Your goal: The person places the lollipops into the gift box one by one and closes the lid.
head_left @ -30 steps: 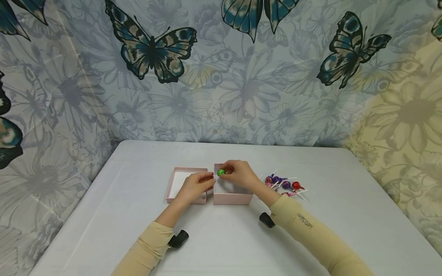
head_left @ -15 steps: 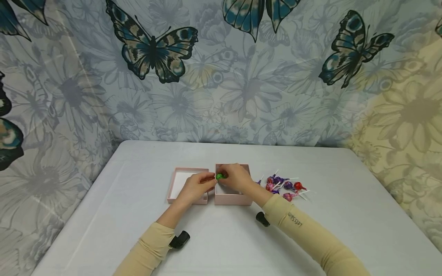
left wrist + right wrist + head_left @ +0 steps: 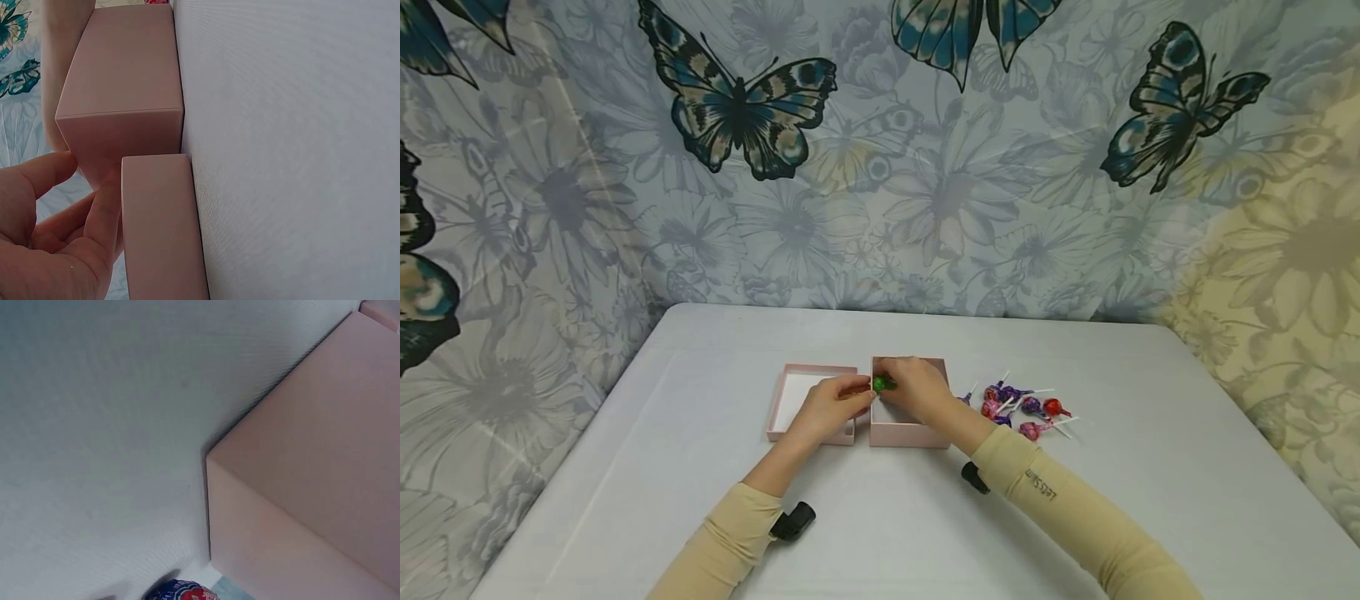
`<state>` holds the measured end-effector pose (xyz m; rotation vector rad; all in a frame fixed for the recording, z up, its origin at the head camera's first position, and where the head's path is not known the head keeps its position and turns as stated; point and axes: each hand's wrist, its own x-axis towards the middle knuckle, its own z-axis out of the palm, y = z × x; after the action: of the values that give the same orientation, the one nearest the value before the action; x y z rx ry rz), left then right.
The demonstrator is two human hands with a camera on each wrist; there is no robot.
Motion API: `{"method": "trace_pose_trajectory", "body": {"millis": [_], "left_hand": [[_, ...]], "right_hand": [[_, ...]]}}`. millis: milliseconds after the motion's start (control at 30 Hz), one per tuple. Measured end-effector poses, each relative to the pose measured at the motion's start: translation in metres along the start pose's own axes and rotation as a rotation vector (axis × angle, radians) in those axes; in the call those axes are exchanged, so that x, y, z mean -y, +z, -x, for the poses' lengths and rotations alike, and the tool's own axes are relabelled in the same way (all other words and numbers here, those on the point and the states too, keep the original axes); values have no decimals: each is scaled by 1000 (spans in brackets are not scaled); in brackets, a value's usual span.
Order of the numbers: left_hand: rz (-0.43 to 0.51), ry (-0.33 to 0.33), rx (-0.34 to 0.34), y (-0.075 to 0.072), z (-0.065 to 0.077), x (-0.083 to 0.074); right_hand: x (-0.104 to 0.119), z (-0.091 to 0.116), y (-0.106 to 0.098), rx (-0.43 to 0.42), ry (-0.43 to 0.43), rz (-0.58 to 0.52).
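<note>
Two yellow sleeves [image 3: 730, 529] stretch over the white table [image 3: 880, 533]. Right hand [image 3: 917, 390] dips into pink box [image 3: 910, 436], mid-table, pinching green lollipop [image 3: 880, 383] near box's left side. Left hand [image 3: 830, 408], loosely bent, touches that side. Shallow tray [image 3: 777, 408] alongside; wrapped lollipops [image 3: 1032, 406] toward table's right edge; butterfly-print backdrop [image 3: 955, 208] beyond far edge.

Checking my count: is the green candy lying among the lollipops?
No, the right hand holds the green candy at the open pink box, apart from the lollipops.

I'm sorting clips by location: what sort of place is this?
Probably an indoor tabletop filming corner: a white table, a butterfly-print backdrop around it, and a pink box beside loose lollipops.
</note>
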<state>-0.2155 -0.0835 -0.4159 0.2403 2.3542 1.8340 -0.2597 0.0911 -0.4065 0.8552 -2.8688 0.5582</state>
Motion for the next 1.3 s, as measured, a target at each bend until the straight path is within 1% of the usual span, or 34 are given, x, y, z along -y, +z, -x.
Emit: {"method": "trace_pose_trajectory", "body": {"millis": [133,367,667,800,867,1000,1100,1133,1200,1300], "left_hand": [[-6,2,6,1,0,0],[12,-2,8,4,-1,0],[22,-7,13,6,-2,1],[23,-7,6,6,-2,0],[22,-6,2,5,-2,0],[17,-6,-6,4,-1,0],[19,-9,-7,3,-1,0],[22,-10,-6,3,-1,1],[26,-8,-3,2,0,1],[24,-9,-7,3,0,1]], "right_hand": [[-1,3,-2,-19,7,15],[-4,6,-4,-36,13,47],[-6,7,-5,-22,6,75],[-5,9,-10,-8,23,73],[-4,10,-14,-7,31,55],[-8,16,-22,-49,-8,-27],[-13,22,-27,-101,-51,-141],[-14,24,-28,-116,-54,-181],[-16,28,-30,-140,-37,-273],[-19,34,-32,-172,26,-375]]}}
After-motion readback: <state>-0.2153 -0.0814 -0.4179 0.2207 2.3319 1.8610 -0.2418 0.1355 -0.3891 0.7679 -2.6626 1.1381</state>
